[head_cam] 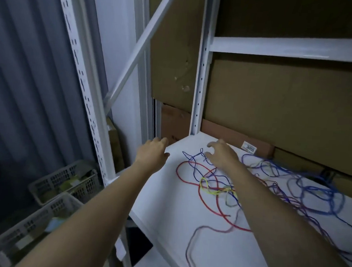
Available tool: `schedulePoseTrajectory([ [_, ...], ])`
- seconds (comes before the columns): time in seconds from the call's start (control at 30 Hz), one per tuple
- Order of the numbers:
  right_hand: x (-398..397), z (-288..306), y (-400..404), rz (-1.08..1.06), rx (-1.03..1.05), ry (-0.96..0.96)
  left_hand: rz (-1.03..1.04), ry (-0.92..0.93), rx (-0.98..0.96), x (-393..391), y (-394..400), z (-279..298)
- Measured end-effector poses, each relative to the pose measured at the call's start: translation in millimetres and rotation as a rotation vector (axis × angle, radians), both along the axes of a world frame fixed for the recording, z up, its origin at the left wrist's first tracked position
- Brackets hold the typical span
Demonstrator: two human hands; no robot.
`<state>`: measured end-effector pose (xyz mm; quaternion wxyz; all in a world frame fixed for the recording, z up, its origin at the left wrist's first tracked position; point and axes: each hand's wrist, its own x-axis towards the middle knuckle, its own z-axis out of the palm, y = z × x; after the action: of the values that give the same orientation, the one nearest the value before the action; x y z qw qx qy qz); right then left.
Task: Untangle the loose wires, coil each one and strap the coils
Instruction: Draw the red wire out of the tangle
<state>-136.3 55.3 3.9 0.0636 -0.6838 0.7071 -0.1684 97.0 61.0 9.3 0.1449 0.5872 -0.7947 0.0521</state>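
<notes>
We look down along both of our bare forearms, stretched out over a white shelf [178,225] in a metal rack. Spread across the shelf lies a tangle of loose wires [256,186], thin and of several colours, crossing over one another in wide, slack loops. A red wire [200,192] makes the largest curves near the middle; a yellow wire [213,189] is knotted into a small bunch just beside it; thin dark blue strands twist toward the back corner; thicker blue wire [318,204] heaps in loops to the right; a grey wire [196,236] trails alone toward the near edge. None of it is coiled or strapped. Our left hand [152,151] hovers at the shelf's back left corner, fingers loosely extended, holding nothing. Our right hand [222,154] hangs over the far end of the tangle with fingers spread and bent downward like a claw, its fingertips at the dark blue strands; motion blur keeps us from telling whether it touches them. Brown cardboard boxes [284,102] stand behind the shelf, one with a white label [249,147] reading 3055. Grey plastic baskets [51,198] sit on the floor at lower left.
</notes>
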Motion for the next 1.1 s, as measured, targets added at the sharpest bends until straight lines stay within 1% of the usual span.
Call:
schedulePoseTrajectory([
  [0.07, 5, -8, -25, -0.027, 0.238, 0.007, -0.047, -0.023, 0.051, 0, -25, -1],
  [0.1, 6, -12, -33, -0.036, 0.305, 0.028, -0.074, -0.026, 0.06, 0, -35, -1],
  [0.13, 7, -15, -39, -0.048, 0.315, 0.031, -0.109, -0.02, 0.058, -1, -47, 0],
  [0.17, 9, -16, -44, -0.066, 0.281, -0.015, -0.142, -0.011, 0.056, -2, -57, 0],
  [0.27, 14, -6, -49, -0.085, 0.032, -0.344, -0.247, -0.009, 0.094, -9, -79, 0],
  [0.3, 15, 3, -47, -0.071, -0.058, -0.455, -0.309, 0.016, 0.143, -14, -84, 1],
  [0.33, 16, 14, -42, -0.066, -0.145, -0.531, -0.381, 0.084, 0.225, -19, -88, 2],
  [0.4, 15, 31, -28, -0.098, -0.315, -0.587, -0.553, 0.338, 0.436, -33, -91, 5],
  [0.43, 12, 37, -17, -0.129, -0.402, -0.607, -0.643, 0.463, 0.49, -40, -90, 8],
  [0.5, 6, 43, 6, -0.226, -0.579, -0.594, -0.749, 0.633, 0.469, -53, -87, 12],
  [0.53, 2, 43, 19, -0.271, -0.639, -0.574, -0.776, 0.688, 0.463, -59, -86, 15],
  [0.57, 0, 43, 31, -0.309, -0.648, -0.587, -0.801, 0.724, 0.476, -66, -84, 17],
  [0.63, -1, 39, 55, -0.368, -0.537, -0.699, -0.837, 0.755, 0.516, -76, -82, 21],
  [0.67, -1, 33, 67, -0.418, -0.461, -0.689, -0.841, 0.744, 0.516, -79, -80, 21],
  [0.73, 1, 17, 95, -0.53, -0.342, -0.562, -0.799, 0.676, 0.439, -85, -77, 18],
  [0.8, 10, 2, 126, -0.588, -0.332, -0.439, -0.733, 0.55, 0.324, -86, -72, 13],
  [0.87, 19, -7, 157, -0.587, -0.332, -0.296, -0.683, 0.416, 0.282, -85, -63, 10],
  [0.93, 24, -15, 185, -0.597, -0.257, -0.151, -0.642, 0.272, 0.237, -82, -52, 4],
  [1.0, 26, -23, 208, -0.661, -0.163, -0.017, -0.632, 0.202, 0.103, -78, -40, -2],
  [1.03, 26, -26, 216, -0.689, -0.133, 0.011, -0.627, 0.175, 0.025, -77, -34, -6],
  [1.07, 26, -29, 223, -0.703, -0.109, -0.004, -0.629, 0.158, -0.044, -76, -27, -9],
  [1.1, 26, -31, 227, -0.7, -0.085, -0.052, -0.657, 0.179, -0.093, -76, -20, -10],
])
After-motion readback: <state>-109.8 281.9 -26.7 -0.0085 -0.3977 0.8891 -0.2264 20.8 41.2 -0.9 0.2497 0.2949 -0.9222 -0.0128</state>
